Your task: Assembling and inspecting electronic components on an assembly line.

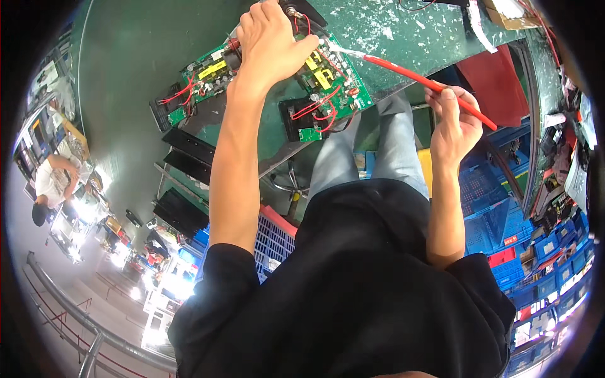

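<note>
My right hand (455,123) is closed round the red handle of a slim brush (409,74). The brush's pale tip meets the upper edge of a green circuit board (343,85), which carries yellow-wrapped parts, red wires and black heat sinks. My left hand (270,44) reaches over the top left of this board. Its fingers curl down on the far side, with the thumb out over the components, holding the board; the fingertips are partly hidden. Left of my forearm lies a second similar circuit board (211,74), partly covered by the arm.
Both boards rest on a worn green tabletop (384,28). Long black parts (189,148) lie at its near left edge. Blue crates (491,189) stand low on the right, near a red sheet (495,85). At the far left, another person (55,179) works.
</note>
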Tool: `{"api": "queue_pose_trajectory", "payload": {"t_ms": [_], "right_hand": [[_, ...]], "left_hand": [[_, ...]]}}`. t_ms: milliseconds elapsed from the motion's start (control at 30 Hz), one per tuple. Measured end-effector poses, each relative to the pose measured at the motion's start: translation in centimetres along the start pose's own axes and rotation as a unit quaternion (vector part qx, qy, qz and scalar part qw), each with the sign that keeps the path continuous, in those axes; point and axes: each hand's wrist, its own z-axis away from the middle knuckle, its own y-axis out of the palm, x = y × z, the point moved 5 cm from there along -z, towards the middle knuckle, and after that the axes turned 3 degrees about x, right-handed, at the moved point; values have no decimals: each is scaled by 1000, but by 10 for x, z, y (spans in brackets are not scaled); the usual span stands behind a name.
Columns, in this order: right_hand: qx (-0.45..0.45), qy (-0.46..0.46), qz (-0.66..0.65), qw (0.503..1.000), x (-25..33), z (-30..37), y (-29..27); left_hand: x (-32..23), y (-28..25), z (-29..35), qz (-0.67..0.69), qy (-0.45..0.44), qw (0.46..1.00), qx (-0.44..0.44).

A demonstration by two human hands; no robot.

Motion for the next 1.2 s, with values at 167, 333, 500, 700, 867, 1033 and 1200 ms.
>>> {"api": "queue_pose_trajectory", "payload": {"t_ms": [167, 333, 500, 700, 867, 1033, 1200], "right_hand": [[-23, -6, 6, 1000, 3, -1, -8], [-11, -3, 19, 1000, 2, 1, -7], [-36, 16, 11, 999, -2, 6, -11], [-9, 20, 14, 1000, -6, 6, -8], [-17, 18, 15, 1000, -1, 4, -12], [-43, 27, -20, 999, -1, 0, -6], [-41, 41, 2, 998, -5, 1, -9]], "left_hand": [[1, 1, -1, -3, -18, 1000, 24], [-2, 1, -4, -2, -24, 999, 22], [4, 5, 0, -14, -17, 1000, 12], [2, 4, 1, -11, -17, 1000, 6], [-4, 0, -1, -15, -39, 999, 31], [0, 3, -2, -15, -34, 999, 22], [4, 6, -1, -25, -2, 1000, -4]]}}
